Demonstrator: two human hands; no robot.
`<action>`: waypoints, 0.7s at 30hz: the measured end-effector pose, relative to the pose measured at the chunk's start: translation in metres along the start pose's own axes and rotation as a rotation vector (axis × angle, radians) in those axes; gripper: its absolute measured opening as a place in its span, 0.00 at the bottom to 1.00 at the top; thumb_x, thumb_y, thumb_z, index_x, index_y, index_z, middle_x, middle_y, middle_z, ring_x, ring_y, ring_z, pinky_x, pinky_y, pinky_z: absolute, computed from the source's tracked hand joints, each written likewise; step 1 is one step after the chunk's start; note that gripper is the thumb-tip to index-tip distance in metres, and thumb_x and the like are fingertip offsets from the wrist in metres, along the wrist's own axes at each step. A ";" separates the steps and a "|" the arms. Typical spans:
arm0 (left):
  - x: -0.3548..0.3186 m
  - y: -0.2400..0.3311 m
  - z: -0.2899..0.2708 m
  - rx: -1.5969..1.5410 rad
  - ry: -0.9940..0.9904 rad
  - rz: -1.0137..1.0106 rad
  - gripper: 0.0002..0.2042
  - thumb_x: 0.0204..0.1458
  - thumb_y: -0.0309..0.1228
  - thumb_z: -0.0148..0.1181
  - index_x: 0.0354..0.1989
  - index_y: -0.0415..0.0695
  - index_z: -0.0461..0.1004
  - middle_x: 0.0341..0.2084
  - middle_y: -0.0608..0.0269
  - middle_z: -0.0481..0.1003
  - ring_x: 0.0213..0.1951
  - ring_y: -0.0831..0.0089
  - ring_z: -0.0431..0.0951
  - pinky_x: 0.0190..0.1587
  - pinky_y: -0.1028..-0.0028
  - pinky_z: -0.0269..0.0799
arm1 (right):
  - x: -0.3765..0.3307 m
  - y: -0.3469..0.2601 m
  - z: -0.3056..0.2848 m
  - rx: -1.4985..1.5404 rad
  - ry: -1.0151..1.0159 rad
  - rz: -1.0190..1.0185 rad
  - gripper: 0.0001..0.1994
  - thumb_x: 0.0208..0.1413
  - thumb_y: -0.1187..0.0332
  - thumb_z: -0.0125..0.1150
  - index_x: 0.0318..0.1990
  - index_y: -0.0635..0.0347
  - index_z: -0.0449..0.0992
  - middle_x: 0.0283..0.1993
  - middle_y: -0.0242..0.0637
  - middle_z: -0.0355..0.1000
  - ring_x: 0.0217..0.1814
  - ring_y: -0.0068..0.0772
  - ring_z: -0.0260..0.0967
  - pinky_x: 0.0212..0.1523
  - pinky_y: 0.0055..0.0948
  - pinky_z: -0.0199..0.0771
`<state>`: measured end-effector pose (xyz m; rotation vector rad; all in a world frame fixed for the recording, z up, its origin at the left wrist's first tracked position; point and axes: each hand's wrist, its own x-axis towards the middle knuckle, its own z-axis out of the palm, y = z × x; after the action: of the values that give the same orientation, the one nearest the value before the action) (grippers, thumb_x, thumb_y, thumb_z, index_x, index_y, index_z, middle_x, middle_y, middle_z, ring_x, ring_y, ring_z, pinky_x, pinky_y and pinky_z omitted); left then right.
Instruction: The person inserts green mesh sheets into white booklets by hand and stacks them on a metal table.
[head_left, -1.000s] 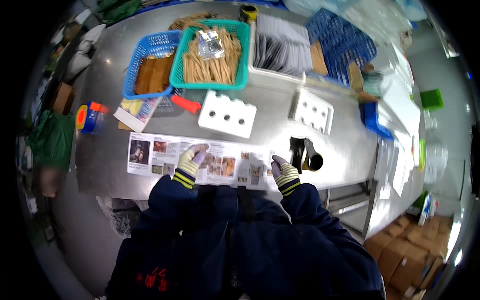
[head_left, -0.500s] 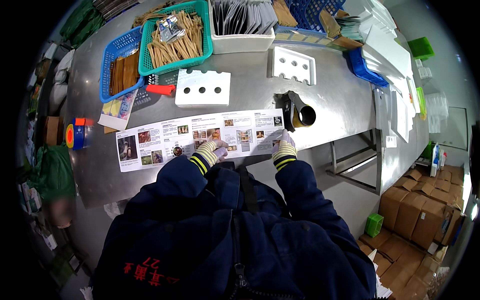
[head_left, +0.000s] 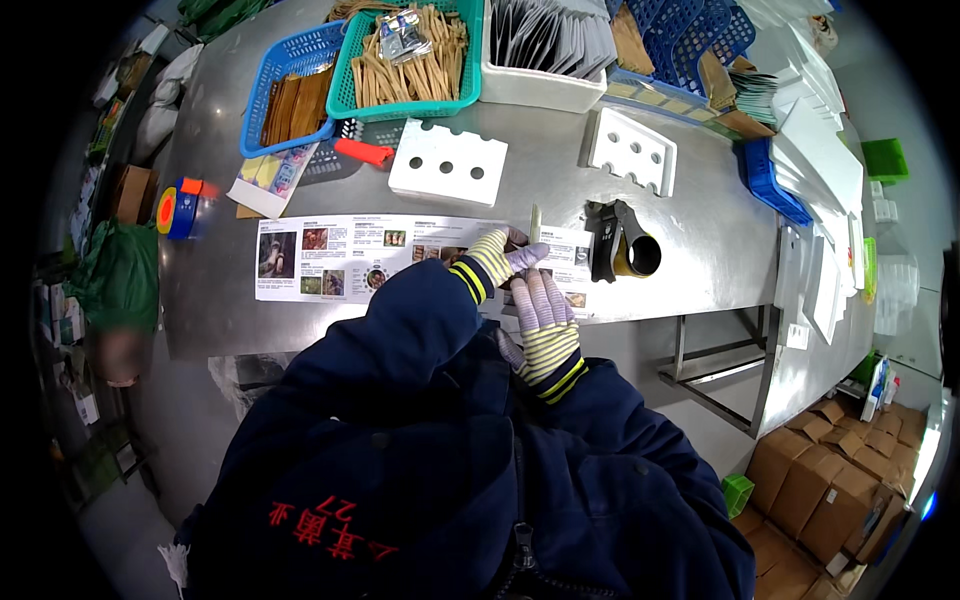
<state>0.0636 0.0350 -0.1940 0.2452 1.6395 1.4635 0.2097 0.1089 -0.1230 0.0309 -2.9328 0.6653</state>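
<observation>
A long printed leaflet (head_left: 345, 255) with small pictures lies along the near side of the steel table. My left hand (head_left: 508, 257), in a striped glove, is closed in a pinch over the right part of the sheet. A narrow pale edge stands up just beyond its fingers. Close beside it, my right hand (head_left: 545, 320), gloved alike, rests on the sheet's near edge. Its fingers are stretched out and its thumb is apart. Both hands cover part of the leaflet. To the right stands a black device (head_left: 622, 243) with a round, hollow end.
White foam pieces with holes (head_left: 450, 165) (head_left: 633, 150) lie beyond the leaflet. A blue basket (head_left: 250, 125), a green basket (head_left: 400, 112) and a white bin (head_left: 540, 90) line the far side. A red-orange tool (head_left: 362, 152) and a blue-orange dispenser (head_left: 185, 208) are leftward. Cardboard boxes (head_left: 820, 490) stand rightward.
My left hand has moved right along the leaflet. My right hand has come left from its right end, so both are close together. A raised edge now shows in the sheet.
</observation>
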 end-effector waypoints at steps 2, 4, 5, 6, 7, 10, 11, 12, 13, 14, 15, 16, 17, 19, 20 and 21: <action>0.000 -0.006 0.002 -0.040 0.009 -0.013 0.28 0.44 0.51 0.64 0.40 0.36 0.69 0.31 0.59 0.73 0.34 0.75 0.71 0.39 0.74 0.71 | -0.001 0.002 -0.001 -0.013 0.001 0.003 0.38 0.39 0.60 0.64 0.60 0.63 0.57 0.61 0.55 0.53 0.64 0.55 0.51 0.61 0.46 0.52; -0.002 0.000 0.004 0.024 0.034 -0.028 0.28 0.45 0.51 0.63 0.40 0.36 0.69 0.32 0.59 0.73 0.34 0.76 0.71 0.39 0.74 0.71 | -0.002 0.005 -0.003 -0.017 0.002 0.013 0.38 0.39 0.59 0.64 0.59 0.62 0.57 0.61 0.54 0.54 0.63 0.54 0.52 0.60 0.46 0.53; -0.002 0.003 0.006 0.056 0.046 -0.036 0.28 0.45 0.51 0.63 0.41 0.36 0.69 0.32 0.59 0.73 0.34 0.76 0.71 0.39 0.74 0.71 | -0.004 0.007 -0.003 -0.014 0.001 0.020 0.37 0.40 0.58 0.64 0.59 0.61 0.58 0.61 0.54 0.54 0.62 0.55 0.52 0.60 0.47 0.53; -0.003 0.005 0.007 0.093 0.071 -0.033 0.27 0.46 0.50 0.63 0.41 0.35 0.69 0.32 0.58 0.74 0.35 0.76 0.71 0.39 0.75 0.70 | -0.004 0.009 -0.004 -0.011 0.001 0.025 0.37 0.40 0.58 0.65 0.59 0.61 0.58 0.61 0.54 0.54 0.62 0.56 0.52 0.60 0.47 0.53; -0.003 0.007 0.008 0.131 0.096 -0.029 0.27 0.46 0.49 0.63 0.42 0.35 0.70 0.33 0.58 0.74 0.35 0.76 0.72 0.39 0.76 0.70 | -0.006 0.012 -0.007 -0.009 -0.004 0.036 0.37 0.40 0.59 0.64 0.59 0.60 0.58 0.61 0.56 0.53 0.62 0.57 0.53 0.59 0.47 0.54; 0.013 -0.031 -0.001 0.102 0.104 0.020 0.22 0.50 0.42 0.61 0.45 0.35 0.71 0.35 0.58 0.76 0.36 0.76 0.72 0.42 0.75 0.69 | -0.008 0.019 -0.019 -0.022 0.022 0.070 0.35 0.42 0.59 0.63 0.59 0.61 0.58 0.59 0.59 0.55 0.60 0.60 0.55 0.57 0.49 0.57; 0.029 -0.067 -0.012 0.161 0.116 -0.029 0.17 0.53 0.36 0.58 0.45 0.36 0.72 0.37 0.59 0.76 0.36 0.76 0.72 0.43 0.73 0.69 | -0.008 0.023 -0.024 -0.070 0.026 0.136 0.33 0.42 0.59 0.63 0.57 0.61 0.60 0.59 0.59 0.56 0.59 0.60 0.55 0.56 0.49 0.58; 0.026 -0.063 -0.020 0.130 0.125 -0.089 0.16 0.53 0.35 0.58 0.46 0.38 0.72 0.38 0.59 0.76 0.37 0.75 0.73 0.43 0.72 0.70 | -0.010 0.033 -0.023 -0.110 0.061 0.156 0.33 0.43 0.60 0.63 0.57 0.62 0.61 0.58 0.59 0.57 0.58 0.59 0.57 0.55 0.48 0.60; 0.019 -0.055 -0.030 0.101 0.136 -0.145 0.15 0.53 0.34 0.58 0.47 0.39 0.72 0.38 0.59 0.76 0.38 0.73 0.74 0.43 0.70 0.70 | -0.014 0.044 -0.018 -0.151 0.099 0.174 0.32 0.43 0.60 0.62 0.57 0.63 0.61 0.57 0.59 0.58 0.57 0.58 0.59 0.54 0.48 0.61; 0.024 -0.079 -0.049 0.090 0.137 -0.188 0.18 0.52 0.35 0.59 0.48 0.38 0.70 0.39 0.55 0.75 0.38 0.71 0.75 0.41 0.71 0.72 | -0.020 0.062 -0.002 -0.073 0.125 0.186 0.30 0.46 0.62 0.60 0.57 0.65 0.61 0.53 0.58 0.63 0.54 0.55 0.63 0.52 0.45 0.64; 0.030 -0.102 -0.063 0.080 0.140 -0.233 0.20 0.51 0.37 0.60 0.49 0.38 0.69 0.40 0.51 0.74 0.37 0.68 0.75 0.40 0.72 0.74 | -0.021 0.073 0.009 0.209 -0.024 0.391 0.28 0.49 0.61 0.60 0.55 0.66 0.63 0.52 0.55 0.65 0.54 0.49 0.64 0.54 0.38 0.63; 0.025 -0.084 -0.063 0.030 0.175 -0.356 0.20 0.51 0.39 0.60 0.49 0.40 0.70 0.39 0.51 0.74 0.37 0.67 0.76 0.33 0.70 0.77 | -0.023 0.092 0.037 0.411 -0.020 0.442 0.28 0.50 0.61 0.60 0.56 0.68 0.62 0.52 0.54 0.66 0.54 0.46 0.65 0.54 0.34 0.63; 0.030 -0.109 -0.076 0.060 0.212 -0.318 0.21 0.50 0.41 0.60 0.48 0.40 0.71 0.38 0.52 0.75 0.34 0.65 0.77 0.27 0.69 0.76 | -0.018 0.104 0.059 0.624 -0.033 0.469 0.29 0.51 0.61 0.60 0.56 0.69 0.60 0.52 0.53 0.67 0.54 0.43 0.66 0.54 0.30 0.63; 0.027 -0.098 -0.077 0.205 0.273 -0.282 0.22 0.48 0.42 0.62 0.47 0.40 0.71 0.35 0.51 0.75 0.28 0.66 0.77 0.23 0.70 0.75 | 0.016 0.099 0.073 1.113 -0.129 0.888 0.29 0.51 0.62 0.61 0.56 0.72 0.61 0.51 0.50 0.68 0.54 0.37 0.65 0.54 0.28 0.63; 0.026 -0.089 -0.075 0.274 0.268 -0.312 0.23 0.48 0.43 0.62 0.48 0.39 0.71 0.34 0.52 0.75 0.25 0.66 0.76 0.22 0.70 0.74 | 0.037 0.099 0.080 1.154 -0.167 1.025 0.28 0.50 0.63 0.62 0.54 0.72 0.63 0.51 0.50 0.69 0.54 0.35 0.65 0.53 0.27 0.63; 0.028 -0.083 -0.071 0.340 0.262 -0.342 0.24 0.47 0.44 0.63 0.48 0.39 0.71 0.33 0.53 0.76 0.22 0.67 0.75 0.21 0.70 0.73 | 0.043 0.096 0.086 1.123 -0.148 0.897 0.26 0.49 0.60 0.62 0.51 0.71 0.67 0.50 0.51 0.69 0.54 0.40 0.66 0.53 0.28 0.63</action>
<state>0.0299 -0.0191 -0.2875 -0.0440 2.0269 0.9864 0.1519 0.1595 -0.2350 -1.1586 -2.1166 2.3449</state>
